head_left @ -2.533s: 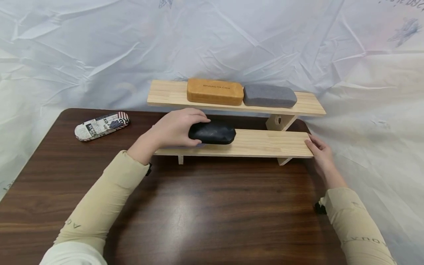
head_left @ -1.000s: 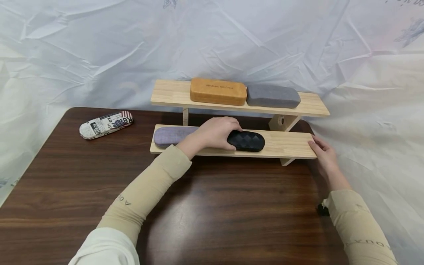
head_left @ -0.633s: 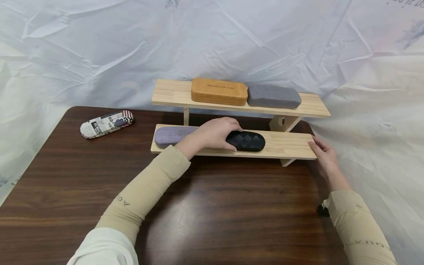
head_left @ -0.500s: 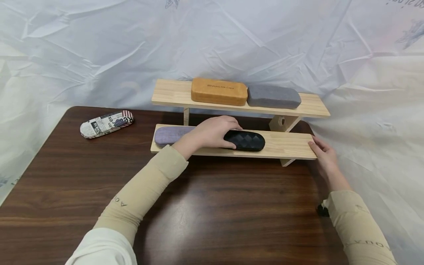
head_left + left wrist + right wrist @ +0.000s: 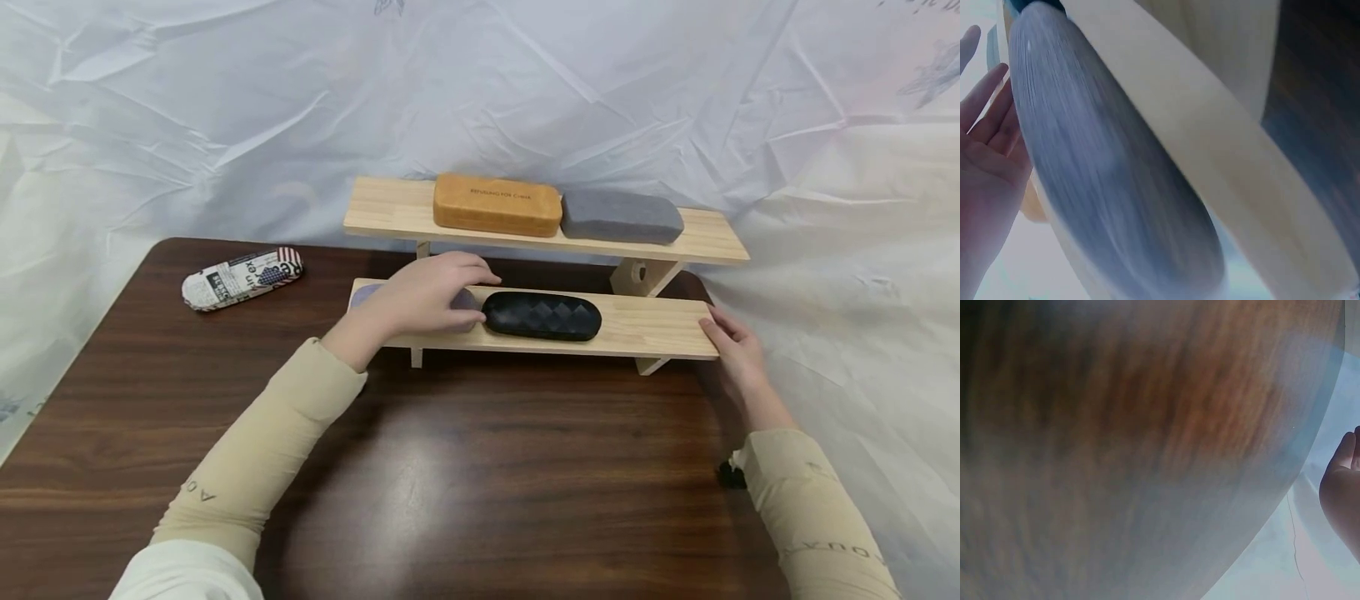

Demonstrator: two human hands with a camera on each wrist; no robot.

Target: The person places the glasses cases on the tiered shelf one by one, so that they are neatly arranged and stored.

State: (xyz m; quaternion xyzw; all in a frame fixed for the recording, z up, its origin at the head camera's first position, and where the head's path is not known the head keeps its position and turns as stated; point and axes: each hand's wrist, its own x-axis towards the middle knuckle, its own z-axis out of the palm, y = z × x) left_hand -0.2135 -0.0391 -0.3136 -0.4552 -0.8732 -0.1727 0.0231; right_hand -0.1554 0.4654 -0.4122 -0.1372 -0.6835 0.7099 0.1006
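A black glasses case (image 5: pixel 542 315) with a diamond pattern lies on the lower board of a wooden two-tier shelf (image 5: pixel 656 327). Just off its left end, my left hand (image 5: pixel 420 293) hovers with thumb and fingers spread and nothing between them. Beneath that hand sits a purple-grey glasses case (image 5: pixel 1104 150), partly hidden in the head view. At the shelf's right end, my right hand (image 5: pixel 737 354) holds the lower board's corner, thumb on top and the other fingers at the end. The right wrist view shows only part of that hand at its edge.
On the upper board an orange-brown glasses case (image 5: pixel 497 206) stands beside a grey one (image 5: pixel 621 217). A newspaper-print glasses case (image 5: pixel 242 279) lies at the back left of the dark wooden table (image 5: pixel 480 467). Wrinkled white sheeting (image 5: pixel 480 92) hangs behind.
My left hand carried the black glasses case right and set it on the lower board, then let go and drew back left. The right hand stays at the board's end.
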